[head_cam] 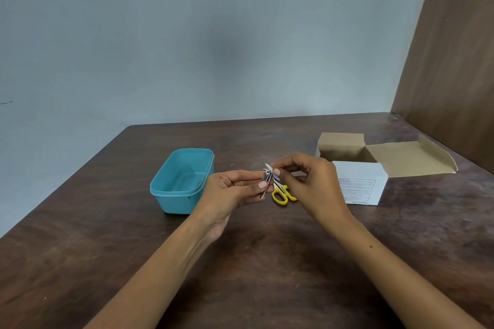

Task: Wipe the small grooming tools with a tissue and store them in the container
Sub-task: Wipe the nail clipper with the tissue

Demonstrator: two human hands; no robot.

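My left hand (235, 189) pinches a small metal nail clipper (266, 178) above the table, its thin end pointing down. My right hand (312, 181) presses a small white piece of tissue (269, 168) against the top of the clipper with thumb and forefinger. Small scissors with yellow handles (282, 193) lie on the table just below and behind my hands, partly hidden by the right hand. The teal plastic container (181, 181) stands open to the left of my left hand; something small and dark shows at its right inner wall.
An open white cardboard box (361, 184) with brown flaps stands to the right of my right hand. The dark wooden table (254, 262) meets a pale wall behind and a brown wooden panel (454, 61) at the far right.
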